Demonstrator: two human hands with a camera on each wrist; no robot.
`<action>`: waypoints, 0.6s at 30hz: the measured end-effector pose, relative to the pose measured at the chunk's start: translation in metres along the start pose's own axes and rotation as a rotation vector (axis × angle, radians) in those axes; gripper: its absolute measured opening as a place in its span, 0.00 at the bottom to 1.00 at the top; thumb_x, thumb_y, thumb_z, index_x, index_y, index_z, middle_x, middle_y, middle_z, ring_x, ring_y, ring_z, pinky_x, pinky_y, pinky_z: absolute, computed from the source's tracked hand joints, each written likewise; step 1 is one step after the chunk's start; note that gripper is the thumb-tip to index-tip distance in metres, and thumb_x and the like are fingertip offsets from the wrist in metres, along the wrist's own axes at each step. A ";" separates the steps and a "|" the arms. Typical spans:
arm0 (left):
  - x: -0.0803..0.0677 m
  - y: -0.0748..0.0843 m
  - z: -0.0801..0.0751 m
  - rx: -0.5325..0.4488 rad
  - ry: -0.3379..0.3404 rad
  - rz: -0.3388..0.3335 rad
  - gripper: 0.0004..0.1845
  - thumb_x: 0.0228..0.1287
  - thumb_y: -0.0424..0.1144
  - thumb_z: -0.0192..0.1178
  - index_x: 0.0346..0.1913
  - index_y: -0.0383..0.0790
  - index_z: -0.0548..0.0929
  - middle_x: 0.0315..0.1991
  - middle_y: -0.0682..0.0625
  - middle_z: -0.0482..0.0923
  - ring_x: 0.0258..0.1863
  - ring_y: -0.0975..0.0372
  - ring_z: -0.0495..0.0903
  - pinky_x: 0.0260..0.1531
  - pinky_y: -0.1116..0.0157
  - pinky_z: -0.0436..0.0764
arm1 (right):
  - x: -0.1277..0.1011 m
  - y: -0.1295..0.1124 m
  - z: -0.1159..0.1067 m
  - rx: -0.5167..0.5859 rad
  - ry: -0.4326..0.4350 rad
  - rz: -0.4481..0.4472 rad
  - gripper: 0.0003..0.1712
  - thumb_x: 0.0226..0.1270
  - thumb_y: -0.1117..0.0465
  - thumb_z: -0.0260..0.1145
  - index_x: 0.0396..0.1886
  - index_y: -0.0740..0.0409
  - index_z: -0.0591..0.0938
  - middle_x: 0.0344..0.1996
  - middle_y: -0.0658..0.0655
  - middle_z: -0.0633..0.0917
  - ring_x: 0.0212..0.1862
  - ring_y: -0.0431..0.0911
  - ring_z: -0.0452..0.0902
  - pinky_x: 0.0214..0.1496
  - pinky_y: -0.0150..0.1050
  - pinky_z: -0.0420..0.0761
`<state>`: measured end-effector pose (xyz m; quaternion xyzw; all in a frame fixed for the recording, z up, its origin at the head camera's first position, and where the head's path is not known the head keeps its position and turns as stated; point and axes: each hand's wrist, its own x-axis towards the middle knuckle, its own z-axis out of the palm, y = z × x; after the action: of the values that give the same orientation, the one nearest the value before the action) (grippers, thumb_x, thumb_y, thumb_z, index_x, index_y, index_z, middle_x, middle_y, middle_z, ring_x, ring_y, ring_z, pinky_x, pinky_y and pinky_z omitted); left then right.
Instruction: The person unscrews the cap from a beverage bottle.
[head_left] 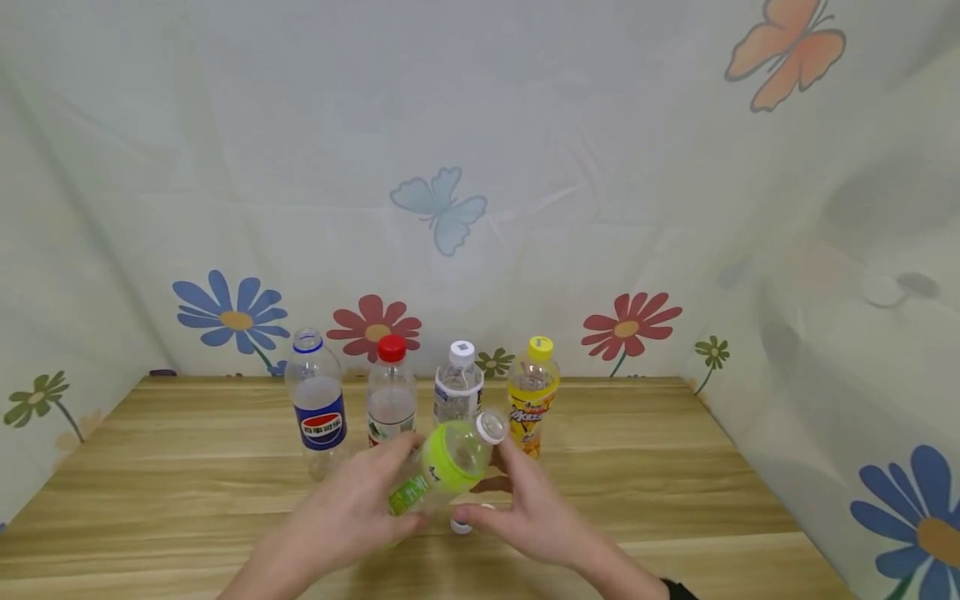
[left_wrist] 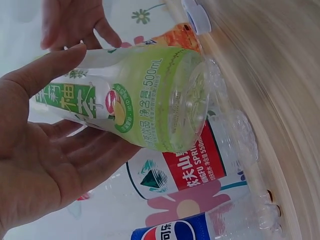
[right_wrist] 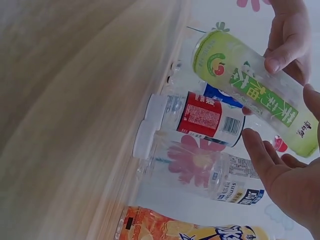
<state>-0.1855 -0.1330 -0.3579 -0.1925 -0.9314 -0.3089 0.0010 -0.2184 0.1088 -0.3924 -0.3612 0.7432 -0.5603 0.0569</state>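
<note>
Overhead, left hand [head_left: 352, 512] grasps a green-labelled clear bottle [head_left: 448, 461], tilted above the wooden table [head_left: 187, 483], neck with white ring toward upper right. Right hand [head_left: 536, 512] relaxed, fingertips by a white cap [head_left: 461, 525] on the table.

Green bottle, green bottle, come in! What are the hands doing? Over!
Left hand grips green bottle, tilted, off the table. Right hand open beside it, holding nothing. White cap lies on table below. Four bottles stand behind.
</note>
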 end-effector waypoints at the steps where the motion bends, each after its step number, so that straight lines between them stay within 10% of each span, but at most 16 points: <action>1: 0.000 0.001 0.001 -0.006 -0.004 0.001 0.41 0.51 0.43 0.81 0.68 0.43 0.73 0.59 0.48 0.81 0.52 0.56 0.81 0.52 0.46 0.83 | 0.000 0.000 0.000 0.003 0.003 -0.006 0.40 0.64 0.63 0.77 0.71 0.47 0.66 0.65 0.52 0.77 0.63 0.50 0.77 0.59 0.48 0.83; 18: -0.005 0.004 0.007 -0.003 -0.013 0.086 0.44 0.54 0.44 0.79 0.72 0.40 0.70 0.61 0.48 0.76 0.53 0.57 0.79 0.54 0.50 0.83 | -0.006 -0.004 0.003 0.025 0.038 -0.120 0.40 0.64 0.64 0.77 0.71 0.52 0.67 0.64 0.56 0.78 0.63 0.53 0.77 0.63 0.48 0.80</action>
<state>-0.1784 -0.1278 -0.3614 -0.2342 -0.9217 -0.3090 0.0080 -0.2099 0.1094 -0.3919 -0.3938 0.7142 -0.5785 0.0136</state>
